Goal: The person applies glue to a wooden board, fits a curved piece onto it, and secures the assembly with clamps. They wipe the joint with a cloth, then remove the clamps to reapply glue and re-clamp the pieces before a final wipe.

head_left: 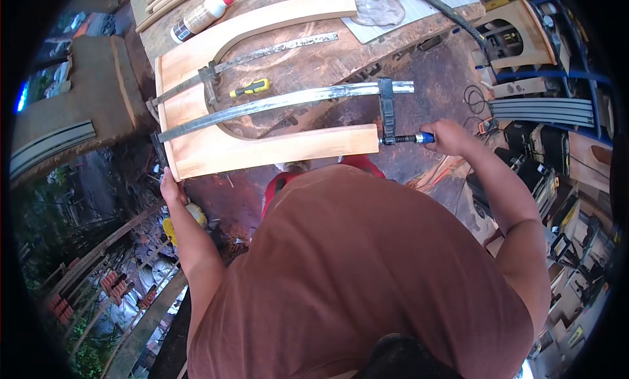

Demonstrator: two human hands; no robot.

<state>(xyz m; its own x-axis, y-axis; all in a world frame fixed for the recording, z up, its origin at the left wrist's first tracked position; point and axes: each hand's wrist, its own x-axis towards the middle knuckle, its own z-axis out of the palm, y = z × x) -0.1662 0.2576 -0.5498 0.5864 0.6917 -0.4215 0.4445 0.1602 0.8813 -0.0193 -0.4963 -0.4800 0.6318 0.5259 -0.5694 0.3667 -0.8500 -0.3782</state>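
Note:
A pale U-shaped wooden frame point(216, 157) lies over the workbench, its near leg reaching towards my right side. Along that leg runs a long metal bar clamp point(288, 102), whose black sliding jaw and screw bear on the leg's end. My right hand point(447, 138) is closed at the clamp's blue handle. At the frame's near left corner, my left hand point(171, 187) grips the edge, its fingers partly hidden. A second, older clamp point(208, 84) lies across the frame farther back. Between the clamps rests a yellow-and-black screwdriver point(250, 88).
On the workbench point(275, 117) are a white glue bottle with a red cap point(204, 16), wooden strips point(171, 4) and a crumpled clear plastic bag point(378, 6). A dark hose point(445, 12) crosses the back right. Another curved wooden piece point(534, 35) stands at the right rack.

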